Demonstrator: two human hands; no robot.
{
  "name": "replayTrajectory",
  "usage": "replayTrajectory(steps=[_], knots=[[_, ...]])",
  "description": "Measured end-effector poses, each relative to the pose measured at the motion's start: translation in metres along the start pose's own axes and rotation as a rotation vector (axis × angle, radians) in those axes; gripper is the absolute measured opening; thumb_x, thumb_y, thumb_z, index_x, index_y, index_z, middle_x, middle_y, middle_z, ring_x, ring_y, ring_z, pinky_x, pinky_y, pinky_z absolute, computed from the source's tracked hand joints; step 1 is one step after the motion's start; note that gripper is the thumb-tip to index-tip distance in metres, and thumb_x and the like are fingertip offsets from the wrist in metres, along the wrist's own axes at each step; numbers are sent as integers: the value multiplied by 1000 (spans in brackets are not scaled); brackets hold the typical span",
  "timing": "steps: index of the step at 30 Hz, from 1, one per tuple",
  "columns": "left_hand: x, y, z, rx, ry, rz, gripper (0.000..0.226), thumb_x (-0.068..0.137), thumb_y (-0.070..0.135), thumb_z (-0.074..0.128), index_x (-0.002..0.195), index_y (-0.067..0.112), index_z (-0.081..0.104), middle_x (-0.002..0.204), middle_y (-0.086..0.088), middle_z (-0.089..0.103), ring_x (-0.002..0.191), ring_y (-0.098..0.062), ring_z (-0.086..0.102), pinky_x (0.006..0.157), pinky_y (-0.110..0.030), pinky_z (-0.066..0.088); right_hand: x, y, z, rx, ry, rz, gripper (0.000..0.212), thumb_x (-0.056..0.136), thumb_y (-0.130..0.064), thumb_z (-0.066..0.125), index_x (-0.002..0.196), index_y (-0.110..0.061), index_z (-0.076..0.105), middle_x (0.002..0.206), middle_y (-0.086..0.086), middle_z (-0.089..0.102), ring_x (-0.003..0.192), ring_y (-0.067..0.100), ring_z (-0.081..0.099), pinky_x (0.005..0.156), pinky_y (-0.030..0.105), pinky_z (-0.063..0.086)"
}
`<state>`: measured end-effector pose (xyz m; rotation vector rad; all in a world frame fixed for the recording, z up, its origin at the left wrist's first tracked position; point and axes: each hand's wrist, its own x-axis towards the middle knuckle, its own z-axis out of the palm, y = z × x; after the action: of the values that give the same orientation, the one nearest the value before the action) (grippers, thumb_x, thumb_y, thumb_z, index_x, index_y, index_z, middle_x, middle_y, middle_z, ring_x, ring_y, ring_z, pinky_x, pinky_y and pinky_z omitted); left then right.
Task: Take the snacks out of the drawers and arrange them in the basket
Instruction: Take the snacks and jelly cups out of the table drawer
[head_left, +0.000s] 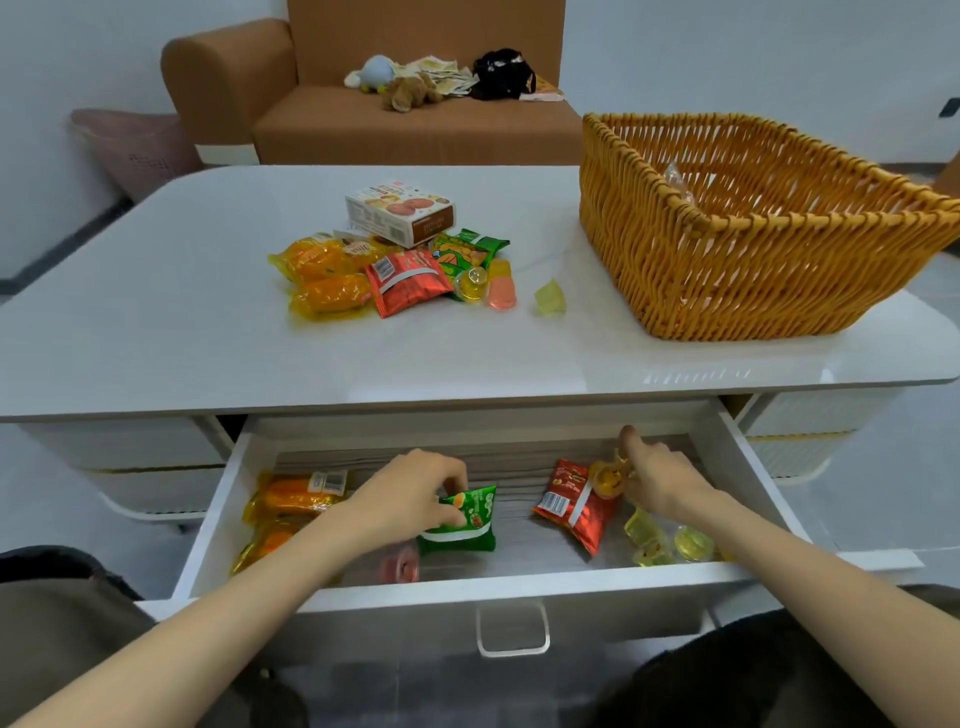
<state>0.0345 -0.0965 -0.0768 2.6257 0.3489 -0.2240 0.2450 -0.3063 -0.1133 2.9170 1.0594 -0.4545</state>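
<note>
The white drawer under the table stands pulled out. Inside it, my left hand pinches a green snack packet by its top edge. My right hand grips an orange jelly cup beside a red snack packet. Orange packets lie at the drawer's left, a pink jelly cup at its front and yellow jelly cups at its right. The woven orange basket sits on the table's right with one clear wrapped snack inside.
A pile of snacks lies on the white table, topped by a biscuit box, with a lone green jelly cup to its right. Behind the table is a brown sofa with soft toys.
</note>
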Motion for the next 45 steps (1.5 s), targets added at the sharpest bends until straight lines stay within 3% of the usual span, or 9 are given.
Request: replayTrajectory(steps=[10,16,23,25,29,34,38,41,45], knots=[[-32,-8,-102,-358,352,-104,20,78,37,75,90,24,66,92,6,68,85,-8,64,70,-28,56,-39,-80,-83,261,120,-436,23,89,-22,61,98,-29,42,100,-12,69,92,14,61,67,22,41],[-15,-25,-115,-636,664,-270,20,86,28,69,99,16,62,101,-4,65,94,-18,62,74,-34,55,-13,-116,-118,691,367,-539,20,91,-21,62,103,-28,47,101,-19,63,86,10,62,67,27,55],[23,-42,-100,-1060,666,-370,9,95,16,58,101,10,59,116,-17,64,104,-27,63,92,-49,53,59,-138,-92,847,349,-573,42,89,-14,66,125,-14,44,124,-8,49,119,13,49,84,3,37],[31,-42,-99,-1095,643,-365,18,98,13,52,114,7,58,122,-16,61,107,-26,61,94,-45,51,73,-140,-84,827,315,-540,56,87,-15,68,134,-19,38,134,-9,41,128,18,41,96,9,35],[37,-43,-99,-818,591,-349,55,95,13,57,145,11,35,145,-9,43,128,-22,45,102,-32,41,85,-133,-80,757,297,-513,77,80,-26,73,138,-49,28,149,-14,33,136,29,29,111,55,27],[26,-40,-93,-231,589,-269,55,86,30,69,136,30,47,140,-4,34,133,-23,25,108,-36,27,76,-122,-88,745,513,-390,67,61,-29,88,115,-28,48,112,-6,51,106,15,44,87,32,43],[20,-38,-85,-57,613,-123,19,83,32,70,97,31,58,102,7,44,100,-11,41,78,-23,38,60,-119,-91,689,441,-365,45,64,-23,87,80,-15,46,67,-4,45,59,11,39,52,15,35],[23,-38,-80,-31,486,-103,15,85,37,65,95,29,59,94,7,51,92,-14,48,70,-26,40,59,-121,-89,675,370,-384,33,68,-18,84,79,-17,53,69,-2,55,62,10,49,56,15,39],[31,-45,-77,11,398,-95,51,91,37,58,137,18,47,137,-3,48,126,-20,42,103,-32,37,65,-124,-89,650,261,-444,43,80,-13,74,119,-15,57,109,0,64,101,16,59,83,19,43]])
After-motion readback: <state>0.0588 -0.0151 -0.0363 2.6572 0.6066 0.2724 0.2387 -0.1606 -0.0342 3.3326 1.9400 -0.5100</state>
